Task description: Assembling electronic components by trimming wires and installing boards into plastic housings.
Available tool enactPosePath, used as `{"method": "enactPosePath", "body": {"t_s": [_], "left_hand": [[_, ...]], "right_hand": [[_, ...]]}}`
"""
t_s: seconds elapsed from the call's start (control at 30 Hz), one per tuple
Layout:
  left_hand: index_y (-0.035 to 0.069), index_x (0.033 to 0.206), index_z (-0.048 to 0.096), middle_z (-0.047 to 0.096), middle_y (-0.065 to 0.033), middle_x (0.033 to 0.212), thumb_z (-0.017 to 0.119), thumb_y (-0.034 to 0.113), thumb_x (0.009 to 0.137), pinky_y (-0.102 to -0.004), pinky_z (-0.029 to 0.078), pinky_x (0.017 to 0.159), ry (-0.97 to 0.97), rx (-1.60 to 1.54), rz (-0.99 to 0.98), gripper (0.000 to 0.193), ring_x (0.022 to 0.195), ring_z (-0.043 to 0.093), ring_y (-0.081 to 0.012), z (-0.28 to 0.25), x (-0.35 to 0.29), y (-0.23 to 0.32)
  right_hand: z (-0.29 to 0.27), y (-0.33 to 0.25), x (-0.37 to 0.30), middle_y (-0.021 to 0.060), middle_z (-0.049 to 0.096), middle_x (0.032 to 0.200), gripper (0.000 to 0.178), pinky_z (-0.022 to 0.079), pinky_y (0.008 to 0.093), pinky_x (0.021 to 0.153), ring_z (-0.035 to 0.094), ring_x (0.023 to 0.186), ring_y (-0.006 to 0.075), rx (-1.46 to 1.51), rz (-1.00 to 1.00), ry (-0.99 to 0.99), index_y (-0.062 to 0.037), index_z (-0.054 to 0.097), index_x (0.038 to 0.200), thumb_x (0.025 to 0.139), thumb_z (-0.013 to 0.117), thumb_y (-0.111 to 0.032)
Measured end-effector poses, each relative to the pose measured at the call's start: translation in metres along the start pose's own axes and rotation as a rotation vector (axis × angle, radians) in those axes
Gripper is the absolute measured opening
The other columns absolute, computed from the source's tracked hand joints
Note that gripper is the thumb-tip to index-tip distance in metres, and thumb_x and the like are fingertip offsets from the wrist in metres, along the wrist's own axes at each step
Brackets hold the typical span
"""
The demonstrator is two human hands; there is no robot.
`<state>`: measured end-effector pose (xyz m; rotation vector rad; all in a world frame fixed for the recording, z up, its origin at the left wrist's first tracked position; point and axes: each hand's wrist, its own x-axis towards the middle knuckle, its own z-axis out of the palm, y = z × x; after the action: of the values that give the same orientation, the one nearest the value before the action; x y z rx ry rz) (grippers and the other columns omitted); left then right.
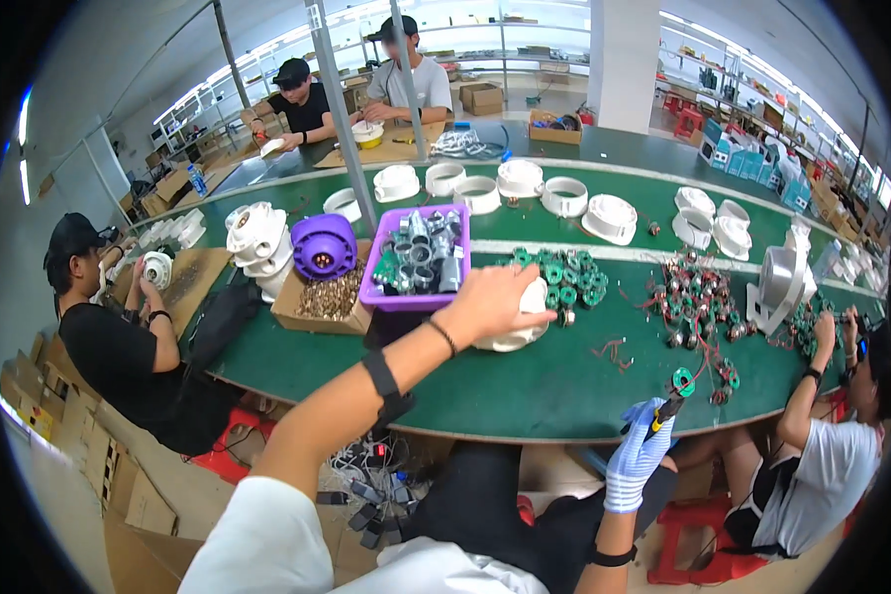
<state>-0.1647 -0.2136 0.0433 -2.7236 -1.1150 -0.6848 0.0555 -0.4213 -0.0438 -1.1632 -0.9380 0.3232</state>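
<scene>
My bare left hand (pixel 500 299) reaches across the green bench and grips the top of a white round plastic housing (pixel 513 339), its fingers covering much of it. My right hand (pixel 640 450), in a blue-and-white striped glove, is closed round a pair of pliers (pixel 666 414) with black and yellow handles. At the pliers' tip is a small round green circuit board (pixel 682 381) with red wire; whether the jaws clamp it I cannot tell. Just beyond my left hand lies a pile of green round boards (pixel 576 277). A heap of small motors with red wires (pixel 698 297) sits farther right.
To the left stand a purple basket (pixel 364 289) of metal cylinders, a cardboard box (pixel 302 319) of brass-coloured parts and a purple housing (pixel 324 247). White rings and housings (pixel 564 197) line the far strip. Co-workers (pixel 119 327) sit left, right and across; a metal post (pixel 351 129) rises ahead.
</scene>
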Motion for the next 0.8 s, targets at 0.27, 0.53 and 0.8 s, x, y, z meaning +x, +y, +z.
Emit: {"method": "enactPosePath", "body": {"t_s": [0.27,0.53,0.8], "left_hand": [[0.005,0.116,0.056,0.067,-0.0194,0.107,0.072,0.051,0.085,-0.0490,0.054,0.077,-0.064,-0.217,-0.123,0.058,0.092,0.068,-0.0402,-0.018,-0.004,0.003],[-0.005,0.128,0.048,0.068,-0.0270,0.116,0.071,0.041,0.091,-0.0414,0.054,0.089,0.032,-0.732,-0.577,0.063,0.108,0.068,-0.0368,0.007,0.077,-0.102],[-0.014,0.126,0.051,0.066,-0.0218,0.116,0.052,0.021,0.098,-0.0507,0.059,0.081,-0.153,-1.089,-0.939,0.045,0.097,0.070,-0.0353,0.089,0.180,-0.227]], "right_hand": [[0.017,0.039,0.042,0.0011,0.045,0.075,0.011,0.042,0.0278,0.061,0.044,0.065,0.0103,-0.019,0.060,-0.014,-0.0025,0.052,0.107,0.107,0.047,-0.013],[0.012,0.050,0.036,0.0015,0.043,0.074,0.010,0.044,0.0302,0.060,0.043,0.064,0.0113,0.099,0.094,0.072,-0.0038,0.051,0.106,0.108,0.046,-0.012],[0.000,0.066,0.027,0.0035,0.045,0.075,0.008,0.047,0.0316,0.063,0.047,0.065,0.0137,-0.084,0.027,0.062,-0.0030,0.049,0.105,0.106,0.047,-0.011]]}}
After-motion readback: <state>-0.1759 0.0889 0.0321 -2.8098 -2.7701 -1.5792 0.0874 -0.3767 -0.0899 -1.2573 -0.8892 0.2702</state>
